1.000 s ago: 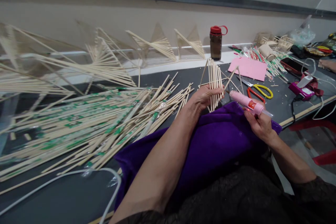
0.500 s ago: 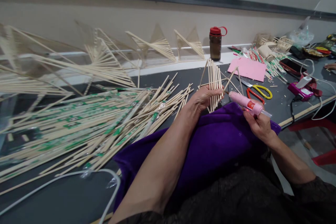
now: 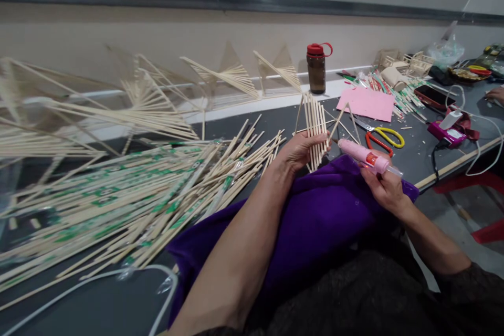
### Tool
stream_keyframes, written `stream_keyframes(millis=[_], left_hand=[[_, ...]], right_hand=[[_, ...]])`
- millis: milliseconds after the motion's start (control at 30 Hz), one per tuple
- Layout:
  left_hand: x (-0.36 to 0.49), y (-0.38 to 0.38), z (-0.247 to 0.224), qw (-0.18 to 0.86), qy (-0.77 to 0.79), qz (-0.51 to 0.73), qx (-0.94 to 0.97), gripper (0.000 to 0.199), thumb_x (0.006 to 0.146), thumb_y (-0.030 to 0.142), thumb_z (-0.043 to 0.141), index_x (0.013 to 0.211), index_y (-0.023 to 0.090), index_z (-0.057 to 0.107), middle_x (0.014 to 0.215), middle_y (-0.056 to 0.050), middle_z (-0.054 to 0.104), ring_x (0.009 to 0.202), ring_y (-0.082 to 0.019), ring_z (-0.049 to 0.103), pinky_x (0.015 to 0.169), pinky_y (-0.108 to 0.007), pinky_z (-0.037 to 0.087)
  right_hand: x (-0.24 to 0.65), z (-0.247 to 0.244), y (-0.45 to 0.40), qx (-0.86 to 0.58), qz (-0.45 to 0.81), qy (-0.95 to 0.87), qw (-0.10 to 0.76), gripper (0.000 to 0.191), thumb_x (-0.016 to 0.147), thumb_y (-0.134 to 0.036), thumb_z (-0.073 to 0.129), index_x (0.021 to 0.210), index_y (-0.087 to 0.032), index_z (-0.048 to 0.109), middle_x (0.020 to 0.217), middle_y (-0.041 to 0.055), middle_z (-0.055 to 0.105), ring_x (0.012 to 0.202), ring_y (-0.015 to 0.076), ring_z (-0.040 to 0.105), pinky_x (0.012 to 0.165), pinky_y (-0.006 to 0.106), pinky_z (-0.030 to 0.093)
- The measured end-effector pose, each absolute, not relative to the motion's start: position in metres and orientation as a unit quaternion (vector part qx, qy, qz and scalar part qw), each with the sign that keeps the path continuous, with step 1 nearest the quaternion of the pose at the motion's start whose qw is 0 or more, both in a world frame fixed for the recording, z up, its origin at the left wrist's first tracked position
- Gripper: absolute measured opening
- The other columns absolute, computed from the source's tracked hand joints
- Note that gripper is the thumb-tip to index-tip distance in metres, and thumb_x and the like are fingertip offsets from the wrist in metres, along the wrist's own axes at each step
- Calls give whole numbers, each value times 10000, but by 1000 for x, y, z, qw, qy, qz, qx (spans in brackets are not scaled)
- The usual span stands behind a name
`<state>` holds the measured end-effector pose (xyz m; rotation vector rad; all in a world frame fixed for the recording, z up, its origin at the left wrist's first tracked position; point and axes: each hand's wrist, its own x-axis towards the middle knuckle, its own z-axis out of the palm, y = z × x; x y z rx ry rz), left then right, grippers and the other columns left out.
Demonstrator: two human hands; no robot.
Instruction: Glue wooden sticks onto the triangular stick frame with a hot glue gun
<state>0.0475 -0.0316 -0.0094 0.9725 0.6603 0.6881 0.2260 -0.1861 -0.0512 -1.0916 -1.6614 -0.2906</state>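
A small wooden-stick frame [image 3: 314,123], with several sticks side by side in a fan, is gripped between the thumb and fingers of my left hand [image 3: 301,151]. My right hand [image 3: 384,184] is wrapped round a pink glue gun [image 3: 360,155], a clear glue stick poking from its rear end. The gun's nozzle points left at the frame's right edge, by my left fingertips; I cannot tell whether it touches. Beneath both hands lies a purple cloth [image 3: 315,215]. Scissors [image 3: 384,136] with one yellow and one red handle rest just beyond the gun.
Loose and wrapped chopsticks [image 3: 157,194] cover the left of the table. Finished-looking twisted stick frames [image 3: 224,76] stand along the wall. A red-lidded bottle [image 3: 316,68], pink paper [image 3: 366,104], a phone [image 3: 435,96] and a purple power adapter [image 3: 447,134] lie beyond. Another person's hand [image 3: 496,94] shows far right.
The whole view has shifted slightly. Both hands keep their grip on the stick frame and the glue gun, with the nozzle still at the frame's right edge.
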Motion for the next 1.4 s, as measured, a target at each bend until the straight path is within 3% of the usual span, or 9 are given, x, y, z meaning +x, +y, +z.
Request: stream_keyframes(millis=[100, 233, 1167, 1400], left_hand=[[46, -30, -10, 774, 329, 318, 438, 222, 654, 157, 774, 850, 95, 689, 661, -44, 704, 573, -138, 664, 515, -222, 515], [45, -31, -9, 771, 332, 312, 445, 238, 633, 107, 743, 864, 92, 692, 692, -53, 716, 594, -137, 667, 536, -227, 527], [48, -30, -12, 769, 309, 308, 467, 351, 523, 141, 856, 817, 112, 668, 626, -11, 678, 517, -119, 622, 497, -219, 507], [46, -32, -10, 770, 316, 311, 459, 295, 584, 126, 821, 843, 111, 682, 661, -26, 692, 551, -124, 643, 519, -222, 511]], right_hand=[[226, -51, -187, -458, -120, -698, 537, 341, 913, -182, 595, 1252, -220, 580, 1127, 119, 676, 964, 228, 694, 791, 337, 584], [227, -52, -187, -466, -116, -698, 531, 364, 921, -198, 587, 1283, -211, 555, 1121, 125, 681, 967, 235, 696, 816, 354, 586], [227, -52, -187, -461, -118, -707, 524, 412, 906, -166, 600, 1305, -221, 515, 1131, 115, 670, 988, 222, 690, 820, 339, 590], [227, -52, -187, -470, -113, -701, 524, 376, 915, -187, 578, 1287, -230, 547, 1126, 122, 684, 968, 247, 707, 803, 377, 600]])
